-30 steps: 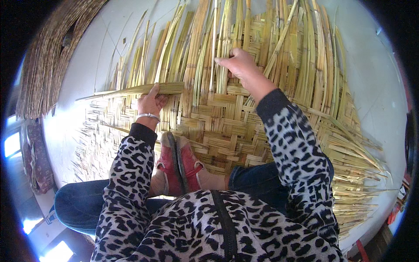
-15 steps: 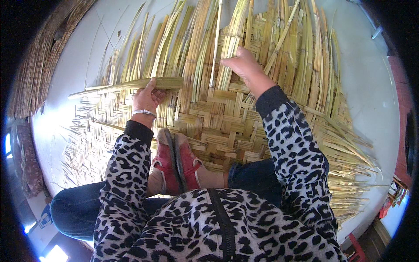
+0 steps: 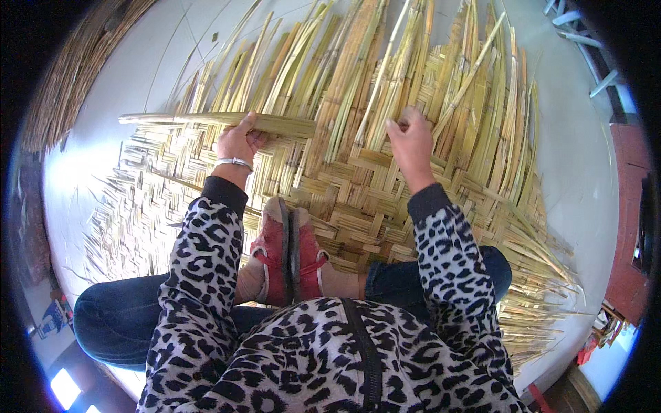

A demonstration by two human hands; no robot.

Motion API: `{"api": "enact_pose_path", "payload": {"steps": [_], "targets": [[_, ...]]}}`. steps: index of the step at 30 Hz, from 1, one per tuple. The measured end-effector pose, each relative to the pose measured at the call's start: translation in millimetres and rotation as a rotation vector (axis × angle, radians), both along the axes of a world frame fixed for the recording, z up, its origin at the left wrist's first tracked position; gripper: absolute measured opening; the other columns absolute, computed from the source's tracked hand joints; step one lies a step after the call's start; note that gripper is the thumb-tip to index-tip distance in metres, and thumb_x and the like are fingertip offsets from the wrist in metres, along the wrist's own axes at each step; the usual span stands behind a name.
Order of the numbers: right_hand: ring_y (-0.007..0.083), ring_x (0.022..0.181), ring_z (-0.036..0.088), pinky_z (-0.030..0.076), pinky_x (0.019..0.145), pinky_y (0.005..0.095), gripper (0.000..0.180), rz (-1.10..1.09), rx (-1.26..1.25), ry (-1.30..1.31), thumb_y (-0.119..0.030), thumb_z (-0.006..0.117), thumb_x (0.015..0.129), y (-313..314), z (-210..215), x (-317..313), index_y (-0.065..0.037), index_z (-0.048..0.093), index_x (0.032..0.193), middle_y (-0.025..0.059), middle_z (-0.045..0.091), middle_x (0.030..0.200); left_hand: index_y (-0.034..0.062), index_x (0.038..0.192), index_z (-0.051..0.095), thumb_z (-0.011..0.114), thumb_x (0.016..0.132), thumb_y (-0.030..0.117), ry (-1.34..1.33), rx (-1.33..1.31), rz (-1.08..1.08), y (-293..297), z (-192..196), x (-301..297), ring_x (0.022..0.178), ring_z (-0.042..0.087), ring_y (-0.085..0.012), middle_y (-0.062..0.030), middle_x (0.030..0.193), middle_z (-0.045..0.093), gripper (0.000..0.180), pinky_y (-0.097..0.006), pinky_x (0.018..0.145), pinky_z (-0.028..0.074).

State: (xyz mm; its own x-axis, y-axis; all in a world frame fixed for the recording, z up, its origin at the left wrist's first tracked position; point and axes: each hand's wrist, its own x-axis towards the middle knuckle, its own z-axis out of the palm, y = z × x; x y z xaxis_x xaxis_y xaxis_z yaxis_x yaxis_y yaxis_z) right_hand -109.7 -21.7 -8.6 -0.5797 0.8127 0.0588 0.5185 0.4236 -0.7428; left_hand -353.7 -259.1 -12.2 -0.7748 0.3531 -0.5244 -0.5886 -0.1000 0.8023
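A partly woven mat [image 3: 344,206] of split reed strips lies beneath me, pale green to straw-coloured. My left hand [image 3: 237,146], with a bracelet at its wrist, is closed on a long flat reed strip [image 3: 179,118], thumb on top. This strip lies crosswise, its right end meeting the long upright strips [image 3: 337,89] at the mat's far side. My right hand [image 3: 413,148] is over the upright strips right of centre. Its fingers are bent and blurred, with the thumb pointing left; whether they hold a strip is hidden.
Both red shoes [image 3: 275,265] rest on the mat between my arms. Loose strip ends fan out at the right edge [image 3: 544,255]. A bundle of thin brown stalks [image 3: 82,76] stands at far left. Blue-white bars [image 3: 585,41] and a reddish-brown piece of furniture [image 3: 630,227] are at right.
My right hand has drawn back from its outstretched position and bent its fingers. The strip in my left hand has levelled out and shifted slightly away. The whole view has turned a little.
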Motion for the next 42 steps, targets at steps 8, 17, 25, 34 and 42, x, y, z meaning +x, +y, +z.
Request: {"api": "enact_pose_path", "payload": {"steps": [8, 17, 25, 34, 42], "targets": [[0.0243, 0.085, 0.065, 0.054, 0.081, 0.035, 0.026, 0.241, 0.217, -0.052, -0.011, 0.06, 0.09, -30.6, 22.7, -19.8, -0.001, 0.059, 0.114, 0.0144, 0.063, 0.102, 0.0038, 0.104, 0.058, 0.064, 0.092, 0.027, -0.13, 0.101, 0.12, -16.4, -14.8, -35.1, 0.091, 0.065, -0.0274, -0.0113, 0.099, 0.066, 0.026, -0.043, 0.077, 0.057], [0.0341, 0.089, 0.064, 0.052, 0.076, 0.0436, 0.03, 0.627, 0.152, -0.279, -0.021, 0.068, 0.083, -88.8, 50.2, -110.7, -0.001, 0.064, 0.105, 0.0187, 0.064, 0.097, 0.0053, 0.102, 0.063, 0.054, 0.096, 0.043, -0.006, 0.127, -0.236, 10.6, 28.5, -39.7, 0.074, 0.059, -0.0173, -0.0027, 0.082, 0.06, 0.039, -0.034, 0.066, 0.052], [0.0376, 0.067, 0.062, 0.048, 0.062, 0.0435, 0.028, 0.281, 0.032, -0.105, -0.028, 0.067, 0.081, -88.8, 42.7, -115.2, -0.001, 0.065, 0.09, 0.0216, 0.062, 0.071, -0.0051, 0.108, 0.064, 0.075, 0.076, 0.052, 0.695, -0.545, -0.909, 60.7, 26.9, -66.9, 0.079, 0.067, -0.0227, -0.0166, 0.092, 0.069, 0.066, -0.033, 0.07, 0.053], [0.0316, 0.062, 0.061, 0.049, 0.061, 0.0374, 0.029, 0.257, -0.016, -0.037, -0.027, 0.066, 0.082, -83.2, 30.6, -111.7, 0.001, 0.063, 0.087, 0.0179, 0.062, 0.069, -0.0003, 0.089, 0.061, 0.064, 0.083, 0.035, 1.195, -0.875, -0.84, 64.3, 4.5, -60.8, 0.084, 0.061, -0.043, -0.0254, 0.085, 0.064, 0.036, -0.049, 0.076, 0.048], [0.0174, 0.063, 0.064, 0.05, 0.063, 0.0326, 0.028, 0.241, -0.135, -0.014, -0.023, 0.066, 0.085, -83.8, 33.2, -105.8, 0.002, 0.065, 0.097, 0.0129, 0.067, 0.073, 0.0044, 0.102, 0.064, 0.063, 0.083, 0.022, 1.411, -0.985, -0.748, 64.2, 5.5, -48.2, 0.094, 0.064, -0.038, -0.0206, 0.096, 0.067, 0.026, -0.046, 0.082, 0.051]]}}
